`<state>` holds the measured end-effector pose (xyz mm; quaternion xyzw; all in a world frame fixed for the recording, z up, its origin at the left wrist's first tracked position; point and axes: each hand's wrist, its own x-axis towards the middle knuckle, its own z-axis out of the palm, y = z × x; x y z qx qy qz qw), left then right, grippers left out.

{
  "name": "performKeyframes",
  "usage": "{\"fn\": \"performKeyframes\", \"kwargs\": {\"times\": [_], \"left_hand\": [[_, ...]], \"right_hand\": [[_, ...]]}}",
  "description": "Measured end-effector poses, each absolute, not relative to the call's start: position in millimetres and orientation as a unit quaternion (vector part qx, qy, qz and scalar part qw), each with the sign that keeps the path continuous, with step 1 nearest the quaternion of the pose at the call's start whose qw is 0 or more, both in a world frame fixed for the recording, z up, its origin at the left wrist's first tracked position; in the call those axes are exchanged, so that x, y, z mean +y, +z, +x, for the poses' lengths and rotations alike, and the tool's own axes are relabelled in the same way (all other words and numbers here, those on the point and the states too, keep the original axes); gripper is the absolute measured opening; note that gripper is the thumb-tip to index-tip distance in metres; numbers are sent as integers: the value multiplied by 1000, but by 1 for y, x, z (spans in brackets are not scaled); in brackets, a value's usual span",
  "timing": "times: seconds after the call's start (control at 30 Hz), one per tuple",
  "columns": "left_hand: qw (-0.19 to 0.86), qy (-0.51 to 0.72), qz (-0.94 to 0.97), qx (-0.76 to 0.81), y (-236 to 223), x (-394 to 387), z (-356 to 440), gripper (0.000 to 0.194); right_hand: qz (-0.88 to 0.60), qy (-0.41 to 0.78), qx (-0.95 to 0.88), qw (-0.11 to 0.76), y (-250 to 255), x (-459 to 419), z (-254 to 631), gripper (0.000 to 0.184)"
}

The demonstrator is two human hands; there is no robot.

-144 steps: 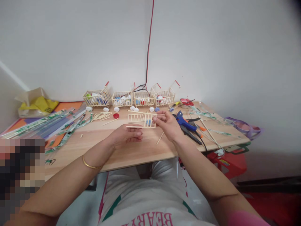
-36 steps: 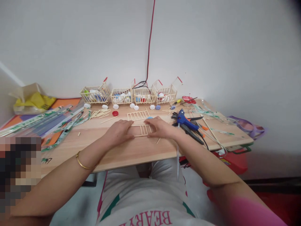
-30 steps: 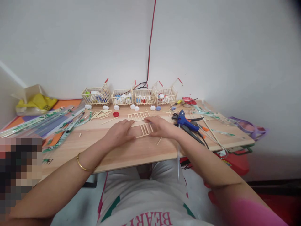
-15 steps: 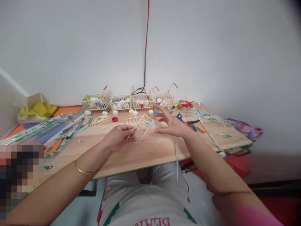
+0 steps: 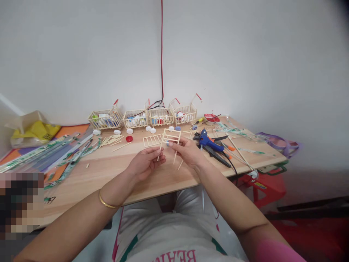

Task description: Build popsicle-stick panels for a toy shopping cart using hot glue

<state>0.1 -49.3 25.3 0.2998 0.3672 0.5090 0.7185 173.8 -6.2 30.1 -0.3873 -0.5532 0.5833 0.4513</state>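
Note:
Between my two hands a small ladder-like frame of thin wooden sticks [image 5: 171, 138] is held up above the table. My left hand [image 5: 148, 162] pinches its left leg low down. On the other side, the fingers of my right hand [image 5: 188, 151] are closed on its right leg. Behind it, a second flat stick frame [image 5: 152, 140] lies on the wood. A blue glue gun [image 5: 209, 141] rests right of my right hand, on top of black-handled tools. A loose stick [image 5: 180, 165] lies just below the right hand.
Several miniature stick shopping carts [image 5: 105, 120] with bottle-cap wheels stand along the wall. Loose short sticks [image 5: 111, 140] and a red cap [image 5: 129, 138] lie left of centre. Plastic-wrapped strips [image 5: 54, 156] cover the left side. A red dish [image 5: 212, 118] sits at the back right.
My right hand has come down from open in the air and closed on the frame's right side. The frame is now turned more upright. The view has shifted slightly, uncovering the glue gun.

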Motion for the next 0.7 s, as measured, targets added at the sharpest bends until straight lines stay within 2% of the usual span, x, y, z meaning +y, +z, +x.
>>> {"fn": "performKeyframes", "kwargs": {"times": [0.17,0.7], "left_hand": [[717,508,302,369,23,-50,0,10],[707,495,346,367,20,-50,1,17]], "right_hand": [[-386,576,-556,458,25,-7,170,32],[-394,554,-576,453,27,-7,169,32]]}}
